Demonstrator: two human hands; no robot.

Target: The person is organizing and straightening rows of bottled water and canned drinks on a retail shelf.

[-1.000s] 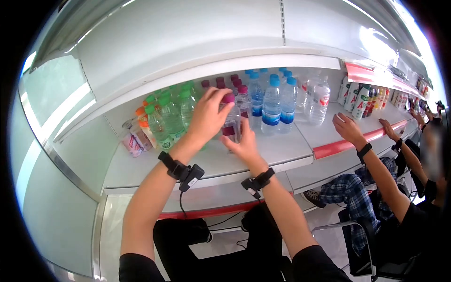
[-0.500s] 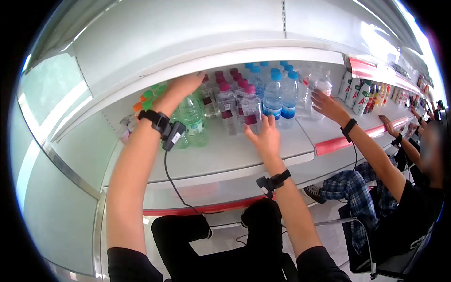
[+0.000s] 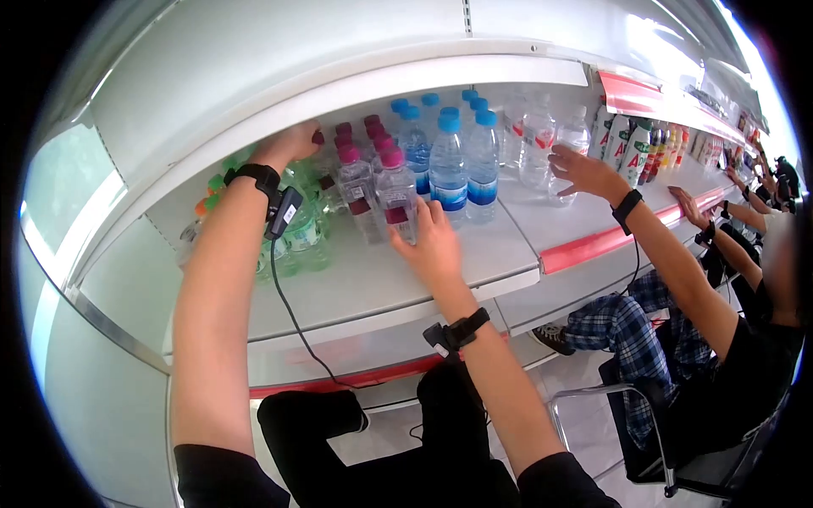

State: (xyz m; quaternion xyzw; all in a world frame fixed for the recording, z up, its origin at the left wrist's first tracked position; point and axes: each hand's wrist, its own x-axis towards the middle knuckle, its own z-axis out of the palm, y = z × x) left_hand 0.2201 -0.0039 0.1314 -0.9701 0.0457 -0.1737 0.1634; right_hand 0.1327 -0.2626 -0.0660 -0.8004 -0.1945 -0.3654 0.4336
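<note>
My left hand (image 3: 290,146) reaches up under the upper shelf's edge, its fingertips closed at the dark pink cap of a bottle (image 3: 325,179), which is partly hidden. My right hand (image 3: 434,250) is at the lower right side of the front pink-capped bottle (image 3: 396,199), thumb across its front and fingers along its side. Another pink-capped bottle (image 3: 359,196) stands upright just to the left. Green-tinted bottles (image 3: 303,233) stand partly behind my left wrist. Blue-capped water bottles (image 3: 449,165) are to the right.
The upper shelf's white edge (image 3: 373,78) overhangs the bottles. On the right, another person's hand (image 3: 584,176) is at a clear bottle (image 3: 571,140). White-and-green bottles (image 3: 635,152) stand farther right. A cable (image 3: 292,309) hangs from my left wrist device.
The view has swung to the right, so the shelf and bottles sit farther left. My hands keep nearly the same places at the pink-capped bottles.
</note>
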